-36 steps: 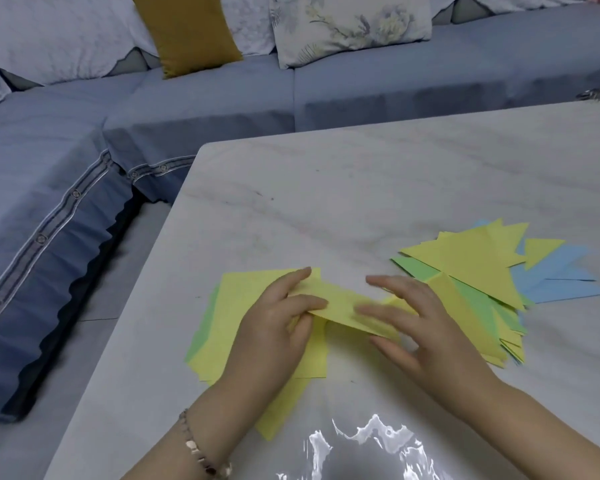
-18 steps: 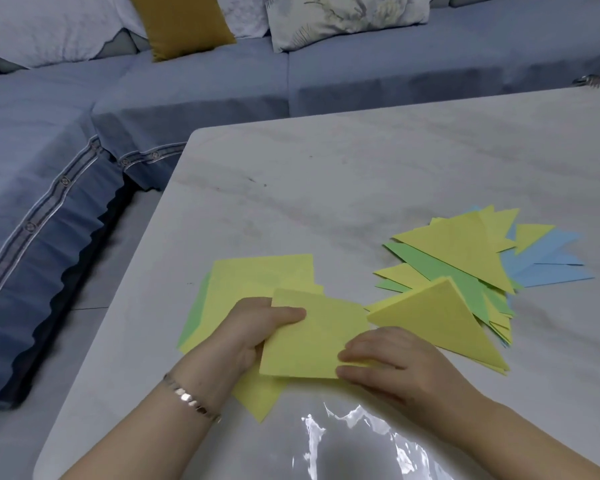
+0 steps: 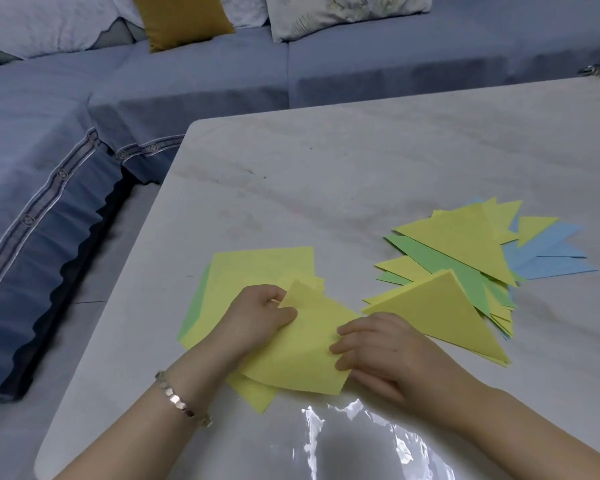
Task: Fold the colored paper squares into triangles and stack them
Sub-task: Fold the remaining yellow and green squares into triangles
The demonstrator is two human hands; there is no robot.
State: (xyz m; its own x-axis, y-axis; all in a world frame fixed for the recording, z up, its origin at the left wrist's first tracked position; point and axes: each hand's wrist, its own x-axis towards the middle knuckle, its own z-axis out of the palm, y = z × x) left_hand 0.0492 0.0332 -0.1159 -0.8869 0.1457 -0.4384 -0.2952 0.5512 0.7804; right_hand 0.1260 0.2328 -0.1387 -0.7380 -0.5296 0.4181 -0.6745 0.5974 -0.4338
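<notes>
Single head-worn wide view, close above the table point(image 3: 361, 161), angled forward and down, sofa point(image 3: 187, 74) beyond

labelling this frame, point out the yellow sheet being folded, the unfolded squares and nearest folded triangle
yellow sheet point(image 3: 302, 355), head view, its middle
unfolded squares point(image 3: 257, 268), head view, bare top sheet
nearest folded triangle point(image 3: 440, 317), head view, its face

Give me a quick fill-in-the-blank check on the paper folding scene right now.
1. The left hand and right hand both hold one ____ sheet.
2. A bracelet sits on the ____ wrist.
3. The folded triangles lie on the person's ____ side of the stack of unfolded squares.
4. The bottom square peeking from that stack's left edge is ____.

Missing words: yellow; left; right; green.
</notes>
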